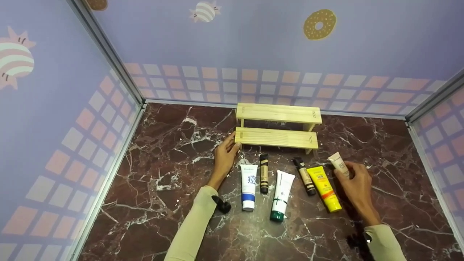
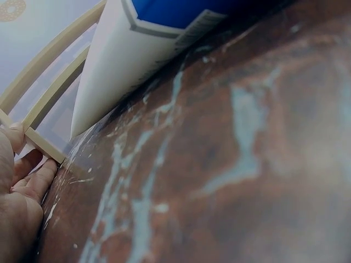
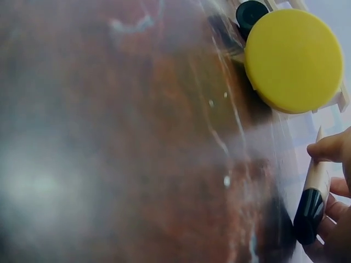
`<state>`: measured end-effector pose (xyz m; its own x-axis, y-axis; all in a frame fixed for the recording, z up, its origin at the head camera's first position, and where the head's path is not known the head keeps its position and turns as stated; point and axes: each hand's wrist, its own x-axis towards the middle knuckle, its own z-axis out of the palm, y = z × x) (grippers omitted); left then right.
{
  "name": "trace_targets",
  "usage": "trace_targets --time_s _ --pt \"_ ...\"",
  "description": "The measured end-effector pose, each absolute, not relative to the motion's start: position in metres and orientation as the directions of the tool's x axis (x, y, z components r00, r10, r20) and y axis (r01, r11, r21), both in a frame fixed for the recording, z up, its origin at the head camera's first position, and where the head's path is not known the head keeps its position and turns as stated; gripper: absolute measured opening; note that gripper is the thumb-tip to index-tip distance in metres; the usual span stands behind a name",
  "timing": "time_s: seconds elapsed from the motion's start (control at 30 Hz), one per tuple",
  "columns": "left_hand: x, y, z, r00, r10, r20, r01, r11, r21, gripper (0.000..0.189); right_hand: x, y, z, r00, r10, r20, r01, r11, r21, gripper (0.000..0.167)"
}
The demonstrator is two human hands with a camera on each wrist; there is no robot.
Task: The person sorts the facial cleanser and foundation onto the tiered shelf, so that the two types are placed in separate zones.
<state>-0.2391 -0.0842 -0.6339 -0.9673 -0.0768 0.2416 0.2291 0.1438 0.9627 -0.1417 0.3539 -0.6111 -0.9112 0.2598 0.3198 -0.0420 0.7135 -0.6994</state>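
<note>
My left hand holds the left end of a two-step wooden stand, thumb at the lower step's front corner. In the left wrist view, fingers touch the stand's leg. At the right, my right hand pinches a small cream-coloured BB tube; its black cap shows in the right wrist view. Between the hands lie a white-and-blue tube, a black-and-beige tube, a white tube with a green cap, a second black-and-beige tube and a yellow tube.
The tubes lie on a dark red marbled tabletop in front of the stand. Purple panels with pink and white squares border it at the back, left and right.
</note>
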Motion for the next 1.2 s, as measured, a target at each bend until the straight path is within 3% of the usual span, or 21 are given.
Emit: trace_targets --time_s 0.47,1.2 --pt "-0.239 -0.088 -0.634 -0.966 -0.085 0.245 0.231 0.143 0.962 0.053 -0.151 0.337 -0.603 -0.915 0.220 0.339 -0.110 0.672 -0.733 0.040" --pt "-0.240 -0.084 -0.634 -0.968 -0.076 0.238 0.225 0.146 0.963 0.053 -0.169 0.328 -0.584 -0.924 0.224 0.311 -0.109 0.625 -0.773 0.039"
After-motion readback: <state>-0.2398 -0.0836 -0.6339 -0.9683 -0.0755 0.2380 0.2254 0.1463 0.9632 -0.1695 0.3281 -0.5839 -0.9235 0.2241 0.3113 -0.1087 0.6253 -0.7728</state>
